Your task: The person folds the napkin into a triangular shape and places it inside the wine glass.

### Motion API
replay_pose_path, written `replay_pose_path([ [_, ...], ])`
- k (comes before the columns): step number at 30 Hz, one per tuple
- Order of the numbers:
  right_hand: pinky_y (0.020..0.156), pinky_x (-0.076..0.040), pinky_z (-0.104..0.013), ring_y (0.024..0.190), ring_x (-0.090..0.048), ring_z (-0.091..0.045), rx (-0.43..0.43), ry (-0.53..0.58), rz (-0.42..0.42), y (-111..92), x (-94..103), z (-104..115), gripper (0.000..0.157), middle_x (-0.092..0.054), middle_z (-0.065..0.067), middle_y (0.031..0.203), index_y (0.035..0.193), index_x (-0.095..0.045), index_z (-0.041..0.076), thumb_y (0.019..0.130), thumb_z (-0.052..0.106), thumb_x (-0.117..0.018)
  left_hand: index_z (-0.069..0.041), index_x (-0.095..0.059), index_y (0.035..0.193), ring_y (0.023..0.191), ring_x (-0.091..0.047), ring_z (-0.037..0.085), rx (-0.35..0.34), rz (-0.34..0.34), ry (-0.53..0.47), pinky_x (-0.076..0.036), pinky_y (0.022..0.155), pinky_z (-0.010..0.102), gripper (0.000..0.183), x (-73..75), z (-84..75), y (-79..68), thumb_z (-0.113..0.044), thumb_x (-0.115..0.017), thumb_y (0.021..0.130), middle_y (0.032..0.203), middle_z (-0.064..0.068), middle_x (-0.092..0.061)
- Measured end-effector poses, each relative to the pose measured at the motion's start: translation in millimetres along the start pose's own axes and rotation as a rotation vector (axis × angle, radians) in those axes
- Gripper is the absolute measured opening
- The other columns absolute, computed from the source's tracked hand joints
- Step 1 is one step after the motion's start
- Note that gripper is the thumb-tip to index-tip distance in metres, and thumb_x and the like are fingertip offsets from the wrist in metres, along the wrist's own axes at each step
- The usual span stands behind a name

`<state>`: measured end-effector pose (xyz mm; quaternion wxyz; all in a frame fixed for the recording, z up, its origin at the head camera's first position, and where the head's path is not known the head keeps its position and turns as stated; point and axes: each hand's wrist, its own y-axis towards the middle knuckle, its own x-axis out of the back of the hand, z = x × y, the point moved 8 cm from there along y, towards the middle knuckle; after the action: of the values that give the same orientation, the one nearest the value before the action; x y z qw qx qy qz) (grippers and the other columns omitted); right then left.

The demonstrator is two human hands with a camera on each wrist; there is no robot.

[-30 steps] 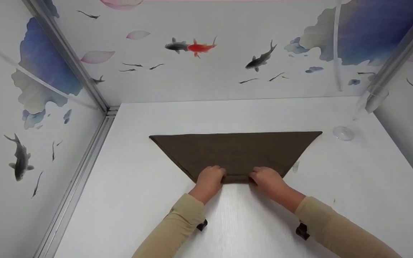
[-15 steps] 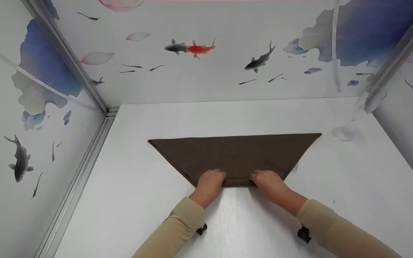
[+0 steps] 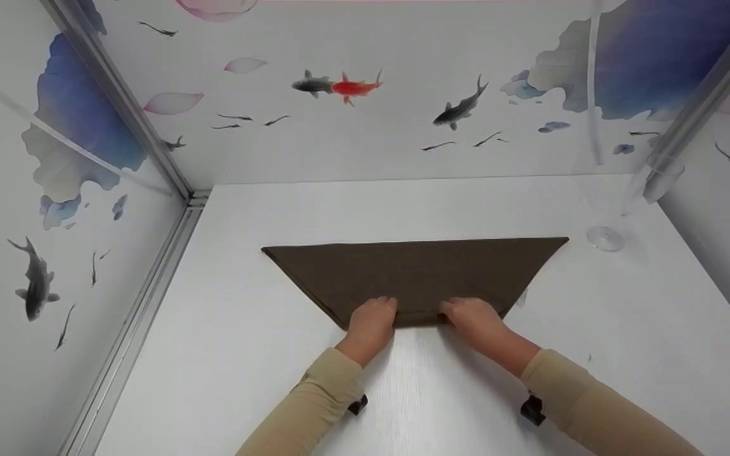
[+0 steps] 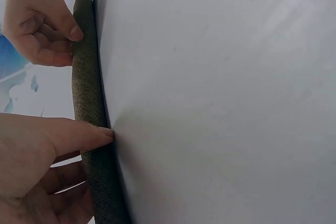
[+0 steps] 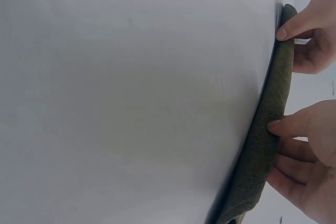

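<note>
A dark brown cloth (image 3: 416, 272) lies on the white table as a trapezoid, its long edge at the far side. Its short near edge forms a thick roll (image 4: 86, 85), seen from the front in both wrist views. My left hand (image 3: 371, 323) pinches this roll left of its middle, thumb (image 4: 94, 136) on the near face and fingers over the far side. Further right, my right hand (image 3: 473, 320) holds the same roll, its thumb (image 5: 281, 125) pressed against the near face. Some fingertips are hidden behind the roll.
A clear stemmed glass (image 3: 606, 239) stands at the back right, its bowl leaning toward the corner in view. Printed walls (image 3: 365, 145) enclose the back and sides. A metal rail (image 3: 143, 316) runs along the table's left edge.
The cloth has slid slightly toward me with both hands on it. In the last half second the near roll and both hands have shifted a little away from me.
</note>
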<state>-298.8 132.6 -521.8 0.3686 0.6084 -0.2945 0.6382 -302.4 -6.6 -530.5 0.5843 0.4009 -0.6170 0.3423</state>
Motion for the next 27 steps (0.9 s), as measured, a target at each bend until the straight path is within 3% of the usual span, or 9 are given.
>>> replay_pose_path([
  [4,0.069,-0.055,-0.040,0.077,-0.064,-0.028,-0.038,0.018,0.042,4,-4.1,-5,0.012,-0.063,-0.011,0.081,0.093,-0.067,0.002,0.084,-0.006,-0.070,-0.003,-0.063,0.110,0.089,-0.065,0.023,0.006,-0.016,-0.004,-0.054,0.075,0.032,0.025,2.6,0.9,1.4,-0.009,-0.073,0.087,0.097,0.009,-0.066],
  [10,0.064,-0.054,-0.036,0.074,-0.064,-0.026,-0.052,0.022,0.021,6,-4.1,-7,0.013,-0.059,-0.008,0.081,0.092,-0.070,0.004,0.084,-0.006,-0.070,-0.007,-0.068,0.098,0.079,-0.064,0.019,0.002,-0.040,-0.049,-0.053,0.066,0.027,0.011,7.4,2.7,2.4,-0.005,-0.072,0.088,0.089,0.005,-0.061],
  [14,0.063,-0.054,-0.034,0.072,-0.063,-0.024,-0.070,0.034,0.030,8,-5.2,-10,0.014,-0.056,-0.009,0.083,0.094,-0.073,0.004,0.085,-0.006,-0.069,-0.008,-0.073,0.097,0.081,-0.064,0.018,0.016,-0.034,-0.098,-0.053,0.069,0.027,0.009,9.4,5.9,3.5,-0.007,-0.072,0.088,0.090,0.005,-0.061],
  [18,0.071,-0.055,-0.037,0.081,-0.064,-0.027,-0.091,0.060,0.053,9,-6.9,-12,0.015,-0.058,-0.012,0.091,0.097,-0.074,0.003,0.087,-0.006,-0.067,-0.009,-0.075,0.099,0.085,-0.065,0.018,0.031,-0.006,-0.127,-0.054,0.072,0.028,0.010,9.8,8.3,5.3,-0.008,-0.070,0.091,0.092,0.005,-0.062],
  [21,0.074,-0.054,-0.038,0.084,-0.063,-0.028,-0.092,0.068,0.045,10,-6.9,-13,0.014,-0.059,-0.013,0.092,0.095,-0.075,0.003,0.087,-0.006,-0.067,-0.011,-0.076,0.095,0.083,-0.065,0.018,0.040,-0.018,-0.108,-0.054,0.070,0.028,0.009,10.4,8.9,8.3,-0.007,-0.070,0.090,0.088,0.003,-0.064],
  [27,0.068,-0.050,-0.037,0.075,-0.052,-0.023,-0.078,0.017,0.001,12,-3.5,-10,0.011,-0.052,-0.008,0.081,0.088,-0.075,0.003,0.086,-0.005,-0.068,-0.016,-0.070,0.074,0.070,-0.064,0.016,0.106,-0.119,-0.012,-0.051,0.057,0.029,0.018,15.0,9.8,12.6,-0.002,-0.073,0.085,0.071,-0.001,-0.064],
])
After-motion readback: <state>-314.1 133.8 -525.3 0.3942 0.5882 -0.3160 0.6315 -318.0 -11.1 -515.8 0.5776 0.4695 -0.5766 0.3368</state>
